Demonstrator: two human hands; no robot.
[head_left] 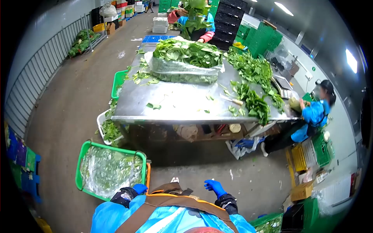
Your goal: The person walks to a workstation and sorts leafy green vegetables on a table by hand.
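Note:
Both of my hands wear blue gloves, low in the head view. My left hand is beside the right edge of a green crate lined with clear plastic and filled with leafy greens; its fingers are mostly hidden. My right hand hangs in front of my body with its fingers apart and nothing in it. Ahead is a metal table with a plastic bag of leafy greens, loose greens on the right and a knife near the middle.
One person holds greens behind the table. Another person is at its right end, beside a scale. A white crate and a green crate stand left of the table. Crates are stacked at the right.

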